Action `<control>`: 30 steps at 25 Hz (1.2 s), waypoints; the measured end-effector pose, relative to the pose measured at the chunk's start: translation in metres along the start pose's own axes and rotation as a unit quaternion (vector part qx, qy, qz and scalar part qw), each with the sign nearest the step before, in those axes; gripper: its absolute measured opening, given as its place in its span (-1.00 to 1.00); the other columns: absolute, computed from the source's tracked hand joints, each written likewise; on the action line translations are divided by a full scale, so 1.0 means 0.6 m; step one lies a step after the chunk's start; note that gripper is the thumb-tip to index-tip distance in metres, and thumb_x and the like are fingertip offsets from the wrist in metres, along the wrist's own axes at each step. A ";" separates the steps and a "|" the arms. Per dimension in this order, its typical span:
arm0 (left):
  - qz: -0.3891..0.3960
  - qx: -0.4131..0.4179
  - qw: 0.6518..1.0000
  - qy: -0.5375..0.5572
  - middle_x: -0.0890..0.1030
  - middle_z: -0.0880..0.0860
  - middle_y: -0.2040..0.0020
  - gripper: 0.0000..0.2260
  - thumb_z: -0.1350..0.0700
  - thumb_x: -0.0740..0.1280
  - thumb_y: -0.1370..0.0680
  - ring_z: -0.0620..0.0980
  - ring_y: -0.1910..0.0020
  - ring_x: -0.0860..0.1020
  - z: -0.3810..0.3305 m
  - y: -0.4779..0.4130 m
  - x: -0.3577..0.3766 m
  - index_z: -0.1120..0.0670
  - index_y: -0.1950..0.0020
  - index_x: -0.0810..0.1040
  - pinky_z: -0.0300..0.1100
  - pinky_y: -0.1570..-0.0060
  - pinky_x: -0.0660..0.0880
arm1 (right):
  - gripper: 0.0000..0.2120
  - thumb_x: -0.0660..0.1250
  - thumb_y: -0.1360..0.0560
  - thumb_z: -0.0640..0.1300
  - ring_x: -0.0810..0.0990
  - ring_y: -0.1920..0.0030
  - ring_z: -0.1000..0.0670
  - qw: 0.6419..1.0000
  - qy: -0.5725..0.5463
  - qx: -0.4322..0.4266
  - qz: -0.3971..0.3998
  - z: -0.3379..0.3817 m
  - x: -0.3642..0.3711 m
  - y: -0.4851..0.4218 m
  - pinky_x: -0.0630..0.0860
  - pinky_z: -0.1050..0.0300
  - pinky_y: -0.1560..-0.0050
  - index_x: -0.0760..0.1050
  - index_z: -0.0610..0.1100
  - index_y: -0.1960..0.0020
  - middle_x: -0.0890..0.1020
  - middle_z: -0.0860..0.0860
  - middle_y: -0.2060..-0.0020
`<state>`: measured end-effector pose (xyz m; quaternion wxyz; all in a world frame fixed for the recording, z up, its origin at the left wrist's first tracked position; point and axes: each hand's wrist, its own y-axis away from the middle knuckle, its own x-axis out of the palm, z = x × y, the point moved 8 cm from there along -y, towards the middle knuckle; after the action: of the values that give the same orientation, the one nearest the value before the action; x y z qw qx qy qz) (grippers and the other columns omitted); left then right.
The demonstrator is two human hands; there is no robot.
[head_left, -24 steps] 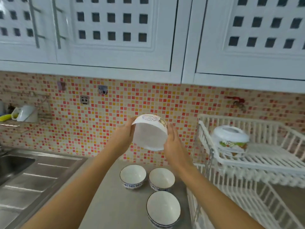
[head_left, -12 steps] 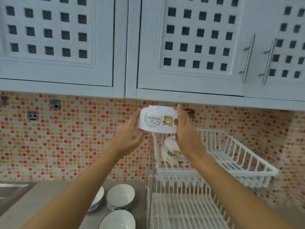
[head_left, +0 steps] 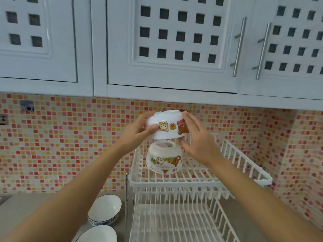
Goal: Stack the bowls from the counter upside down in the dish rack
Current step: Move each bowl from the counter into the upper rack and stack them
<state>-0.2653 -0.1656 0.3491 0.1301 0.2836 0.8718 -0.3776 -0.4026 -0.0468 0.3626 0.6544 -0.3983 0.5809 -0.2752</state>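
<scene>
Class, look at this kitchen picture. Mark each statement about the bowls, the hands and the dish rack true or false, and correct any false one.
1. Both hands hold a cartoon bowl upside down. True: left hand, right hand.
2. The held bowl already rests on the bowl in the rack. False: it is in the air just above it.
3. The bowl in the rack sits on the upper shelf. True.
4. The lower shelf is full of bowls. False: no bowls show there.
5. Blue-rimmed bowls stand right way up on the counter. True.
</scene>
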 end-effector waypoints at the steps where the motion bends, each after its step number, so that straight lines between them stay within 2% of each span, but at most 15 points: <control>1: 0.018 -0.003 1.000 0.024 0.55 -0.21 -0.14 -0.60 -0.35 0.24 -0.38 -0.09 -0.09 0.59 0.006 -0.006 0.005 -0.45 -0.21 0.30 -0.13 0.04 0.61 | -0.32 0.39 -0.46 -0.10 0.33 -0.36 0.02 1.000 -0.029 -0.009 -0.003 -0.016 -0.008 0.003 0.34 0.13 -0.30 0.18 -0.20 -0.47 0.32 -0.12 -0.42; 3: 0.058 0.004 0.997 0.051 0.54 -0.13 -0.21 -0.60 -0.27 0.27 -0.41 -0.08 -0.13 0.58 0.012 -0.013 0.011 -0.36 -0.24 0.36 -0.09 -0.01 0.60 | -0.23 0.44 -0.41 -0.02 0.24 -0.38 0.10 0.997 -0.066 -0.025 0.030 -0.043 -0.013 0.001 0.33 0.14 -0.31 0.12 -0.07 -0.49 0.25 -0.04 -0.44; 5: 0.095 0.009 0.995 0.034 0.55 -0.21 -0.18 -0.62 -0.27 0.26 -0.42 -0.14 -0.13 0.58 0.010 -0.014 0.018 -0.37 -0.22 0.37 -0.18 0.03 0.60 | -0.13 0.49 -0.35 0.01 0.17 -0.39 0.14 0.991 -0.063 -0.044 0.111 -0.059 -0.002 -0.003 0.26 0.03 -0.35 0.02 0.15 -0.47 0.19 0.10 -0.44; 6: 0.107 -0.001 0.994 0.024 0.54 -0.25 -0.17 -0.63 -0.29 0.27 -0.40 -0.16 -0.13 0.57 0.012 -0.014 0.023 -0.41 -0.20 0.37 -0.19 0.03 0.60 | -0.10 0.50 -0.32 0.04 0.16 -0.35 0.20 0.984 -0.069 -0.045 0.156 -0.066 0.008 -0.002 0.24 -0.05 -0.36 -0.02 0.26 -0.43 0.20 0.18 -0.41; 8: 0.124 -0.031 0.992 0.015 0.52 -0.24 -0.20 -0.59 -0.34 0.28 -0.36 -0.13 -0.17 0.55 0.026 -0.013 0.030 -0.43 -0.20 0.35 -0.11 -0.04 0.58 | -0.09 0.53 -0.26 0.10 0.16 -0.21 0.32 0.974 -0.085 -0.038 0.205 -0.076 0.022 0.002 0.28 -0.08 -0.30 -0.02 0.41 -0.36 0.26 0.26 -0.31; 10: 0.140 -0.040 0.989 0.001 0.47 -0.21 -0.26 -0.50 -0.37 0.28 -0.33 -0.11 -0.21 0.51 0.037 -0.011 0.037 -0.41 -0.26 0.31 -0.09 -0.11 0.54 | -0.11 0.55 -0.21 0.13 0.21 -0.18 0.24 0.976 -0.070 -0.053 0.200 -0.078 0.032 0.004 0.33 -0.05 -0.25 0.09 0.34 -0.37 0.35 0.21 -0.28; 12: 0.170 -0.037 0.984 -0.043 0.41 -0.23 -0.29 -0.42 -0.37 0.31 -0.31 -0.14 -0.20 0.48 0.035 -0.008 0.049 -0.43 -0.30 0.23 -0.22 -0.07 0.53 | -0.14 0.56 -0.19 0.13 0.30 -0.16 0.04 0.979 -0.025 -0.107 0.170 -0.066 0.039 0.010 0.42 -0.06 -0.17 0.23 0.14 -0.39 0.44 0.04 -0.27; 13: 0.177 -0.035 0.980 -0.083 0.40 -0.22 -0.26 -0.40 -0.36 0.35 -0.28 -0.14 -0.18 0.48 0.032 -0.007 0.053 -0.45 -0.27 0.22 -0.25 -0.03 0.53 | -0.14 0.56 -0.18 0.13 0.35 -0.15 -0.04 0.978 0.001 -0.132 0.162 -0.061 0.045 0.016 0.46 -0.08 -0.13 0.24 0.09 -0.38 0.46 -0.03 -0.26; 15: 0.171 -0.037 0.972 -0.158 0.40 -0.20 -0.19 -0.43 -0.34 0.41 -0.23 -0.07 -0.13 0.49 0.033 -0.007 0.055 -0.45 -0.16 0.25 -0.18 -0.05 0.53 | -0.11 0.54 -0.16 0.20 0.38 -0.20 -0.14 0.973 0.031 -0.148 0.176 -0.063 0.063 0.028 0.49 -0.12 -0.13 0.18 0.11 -0.36 0.43 -0.08 -0.29; 17: 0.169 -0.025 0.956 -0.237 0.36 -0.19 -0.23 -0.41 -0.36 0.43 -0.21 -0.07 -0.17 0.42 0.041 0.001 0.059 -0.38 -0.15 0.25 -0.10 -0.15 0.42 | -0.03 0.46 -0.12 0.37 0.23 -0.39 -0.11 0.970 -0.005 -0.091 0.226 -0.081 0.083 0.039 0.37 -0.19 -0.24 0.08 0.23 -0.41 0.21 -0.02 -0.44; 18: 0.174 -0.013 0.948 -0.266 0.31 -0.19 -0.29 -0.36 -0.37 0.42 -0.20 -0.09 -0.19 0.36 0.046 0.007 0.066 -0.35 -0.19 0.24 -0.10 -0.17 0.36 | 0.03 0.42 -0.09 0.44 0.09 -0.47 -0.02 0.966 -0.045 -0.040 0.251 -0.094 0.092 0.044 0.25 -0.21 -0.31 0.00 0.29 -0.43 0.05 0.10 -0.49; 20: 0.179 0.014 0.938 -0.295 0.26 -0.18 -0.34 -0.29 -0.35 0.43 -0.21 -0.13 -0.19 0.31 0.051 0.020 0.080 -0.27 -0.26 0.19 -0.15 -0.14 0.31 | 0.10 0.43 -0.09 0.44 -0.09 -0.50 0.14 0.951 -0.108 0.033 0.287 -0.113 0.113 0.058 0.08 -0.21 -0.44 -0.12 0.31 -0.45 -0.11 0.25 -0.50; 23: 0.179 0.026 0.931 -0.316 0.24 -0.19 -0.23 -0.29 -0.26 0.47 -0.25 -0.14 -0.12 0.29 0.061 0.030 0.095 -0.18 -0.26 0.19 -0.23 -0.05 0.27 | 0.12 0.47 -0.14 0.38 -0.01 -0.46 0.21 0.941 -0.115 0.047 0.315 -0.115 0.133 0.074 0.15 -0.12 -0.48 -0.12 0.21 -0.49 0.00 0.25 -0.49; 26: 0.185 0.028 0.924 -0.335 0.22 -0.13 -0.30 -0.32 -0.23 0.48 -0.26 -0.11 -0.10 0.30 0.073 0.035 0.101 -0.15 -0.23 0.19 -0.23 -0.01 0.29 | 0.12 0.46 -0.14 0.38 0.08 -0.39 0.23 0.940 -0.094 0.039 0.325 -0.109 0.138 0.080 0.21 -0.05 -0.44 -0.08 0.14 -0.50 0.06 0.24 -0.45; 30: 0.200 0.040 0.920 -0.336 0.19 -0.13 -0.31 -0.31 -0.19 0.49 -0.27 -0.09 -0.06 0.33 0.078 0.038 0.112 -0.13 -0.24 0.17 -0.26 0.02 0.33 | 0.12 0.47 -0.16 0.34 0.14 -0.43 0.07 0.941 -0.067 0.016 0.332 -0.098 0.138 0.082 0.24 -0.01 -0.40 -0.08 0.08 -0.51 0.06 0.18 -0.44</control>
<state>-0.3053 -0.1606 0.2746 0.4765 0.3136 0.6861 -0.4515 -0.4505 -0.1008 0.2759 0.7523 -0.1902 0.6303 -0.0238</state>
